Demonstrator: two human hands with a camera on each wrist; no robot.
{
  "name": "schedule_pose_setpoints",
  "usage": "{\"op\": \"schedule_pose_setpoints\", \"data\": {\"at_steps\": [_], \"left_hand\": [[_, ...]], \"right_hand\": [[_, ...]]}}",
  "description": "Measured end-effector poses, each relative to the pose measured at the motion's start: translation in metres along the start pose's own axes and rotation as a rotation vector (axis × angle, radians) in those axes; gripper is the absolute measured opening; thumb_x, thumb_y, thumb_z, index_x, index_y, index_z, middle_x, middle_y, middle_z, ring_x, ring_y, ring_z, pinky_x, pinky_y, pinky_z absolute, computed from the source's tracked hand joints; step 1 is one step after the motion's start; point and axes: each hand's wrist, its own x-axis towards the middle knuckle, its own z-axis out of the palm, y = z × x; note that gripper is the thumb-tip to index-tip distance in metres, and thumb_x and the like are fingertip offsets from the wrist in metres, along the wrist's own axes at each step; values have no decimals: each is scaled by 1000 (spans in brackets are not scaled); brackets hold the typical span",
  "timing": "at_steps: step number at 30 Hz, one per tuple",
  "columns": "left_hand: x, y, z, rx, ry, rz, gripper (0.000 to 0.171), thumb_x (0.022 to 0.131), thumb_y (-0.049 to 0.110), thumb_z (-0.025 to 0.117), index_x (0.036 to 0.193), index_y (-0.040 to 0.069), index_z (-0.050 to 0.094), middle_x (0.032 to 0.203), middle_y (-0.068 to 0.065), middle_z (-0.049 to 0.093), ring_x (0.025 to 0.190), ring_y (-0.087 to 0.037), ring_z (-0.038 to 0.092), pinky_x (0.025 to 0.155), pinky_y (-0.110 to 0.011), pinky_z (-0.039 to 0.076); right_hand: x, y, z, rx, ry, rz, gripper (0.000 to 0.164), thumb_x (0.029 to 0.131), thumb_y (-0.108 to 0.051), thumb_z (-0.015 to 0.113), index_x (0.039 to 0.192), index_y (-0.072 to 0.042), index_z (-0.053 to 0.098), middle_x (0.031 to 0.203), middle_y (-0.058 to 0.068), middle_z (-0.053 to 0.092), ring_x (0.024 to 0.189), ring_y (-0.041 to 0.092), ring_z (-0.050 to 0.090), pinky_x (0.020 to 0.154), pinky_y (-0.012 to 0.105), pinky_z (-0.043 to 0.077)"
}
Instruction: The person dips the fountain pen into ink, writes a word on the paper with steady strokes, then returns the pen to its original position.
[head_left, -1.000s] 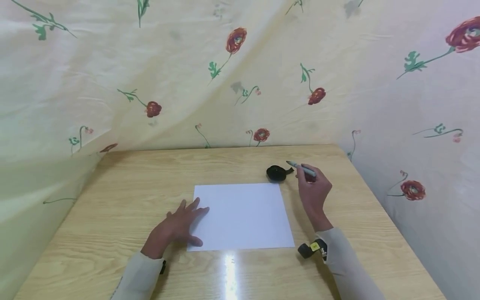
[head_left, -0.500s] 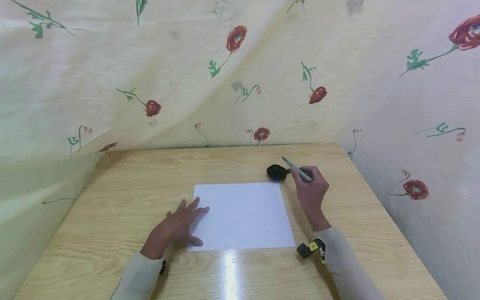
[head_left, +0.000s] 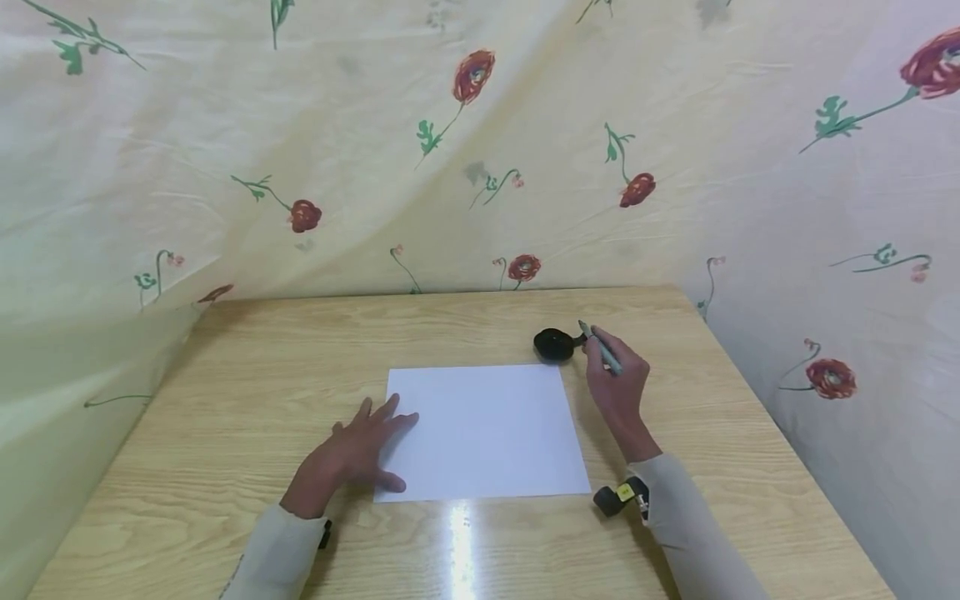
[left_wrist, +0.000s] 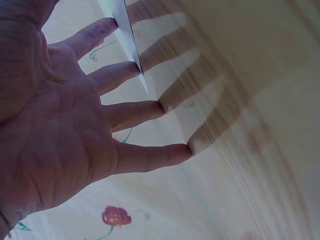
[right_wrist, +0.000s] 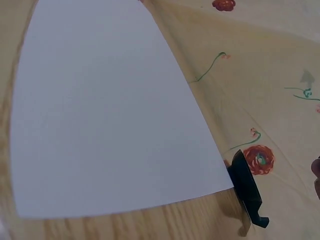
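A white sheet of paper (head_left: 487,433) lies flat on the wooden table. My left hand (head_left: 352,450) rests at its left edge with fingers spread; in the left wrist view, two fingertips meet the paper and two touch the bare wood. My right hand (head_left: 618,387) pinches a grey marker (head_left: 609,360) above the table, right of the sheet. The marker's dark tip points away and to the left, off the paper. Near that tip, by the sheet's far right corner, sits a round black object (head_left: 553,344) with a short tail; its kind is unclear. Only fingertips (right_wrist: 317,172) show in the right wrist view.
Pale cloth with red flowers (head_left: 472,77) hangs behind the table and along both sides. The wooden table (head_left: 247,367) extends to the left of and beyond the paper. A black device with a yellow mark (head_left: 622,493) is strapped at my right wrist.
My right hand has shifted slightly left and nearer to me, and the marker has tilted more upright in its fingers. The left hand and paper stay put.
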Motion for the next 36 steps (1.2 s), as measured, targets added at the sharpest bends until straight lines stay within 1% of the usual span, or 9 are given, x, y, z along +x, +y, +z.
{"op": "schedule_pose_setpoints", "data": {"at_steps": [5,9,13,17,21,24,27,32,36], "left_hand": [[1,1,-2,-9,-5,6,97,70,36,91,151,15,43,162,-21,20,144,-58,11,92,-87,18],[-1,0,-3,3,-26,2,97,71,39,90,152,16,42,163,-20,19,144,-57,11,92,-86,19],[-3,-1,-5,6,-14,9,97,70,39,90,152,16,43,163,-20,20,144,-57,11,92,-86,19],[-2,-1,-6,8,-2,13,97,69,39,90,151,16,44,162,-21,21,143,-58,13,91,-86,20],[-1,1,-9,5,-3,17,97,70,39,90,151,15,44,162,-21,21,143,-58,13,92,-86,20],[1,-1,-11,0,-7,24,96,70,38,90,151,15,44,162,-21,21,143,-58,12,92,-86,20],[4,-4,-13,-2,-10,25,96,70,37,90,152,15,43,162,-21,21,143,-57,12,93,-86,19],[7,-9,-16,-1,-18,20,96,71,36,90,152,16,43,163,-20,20,144,-56,11,94,-85,19],[10,-16,-17,-5,-23,24,96,71,36,90,152,16,42,163,-20,20,144,-56,10,94,-85,19]], "right_hand": [[3,3,2,-28,-38,24,12,89,-4,70,97,-3,79,82,11,75,63,-1,62,55,10,45],[5,6,6,-138,-102,96,6,86,-10,75,89,-6,79,77,7,74,59,8,61,57,16,45],[13,8,12,-306,-218,168,13,87,-19,74,88,-8,79,76,5,74,60,14,63,57,26,44],[19,8,18,-365,-320,238,19,88,-24,72,88,-6,78,75,8,74,59,20,63,56,32,45],[21,9,20,-417,-377,291,20,88,-24,70,87,-7,78,81,10,75,65,24,65,56,34,45],[20,10,23,-449,-394,324,21,89,-26,69,89,-7,79,90,13,75,73,27,68,57,36,46],[20,10,26,-456,-386,345,20,89,-26,70,89,-8,79,93,13,75,77,29,69,59,39,48],[22,9,31,-460,-380,344,18,88,-24,70,86,-8,78,86,12,74,74,27,67,59,38,48],[22,11,35,-467,-388,344,19,89,-24,69,87,-7,78,87,13,74,73,26,66,58,36,46]]}}
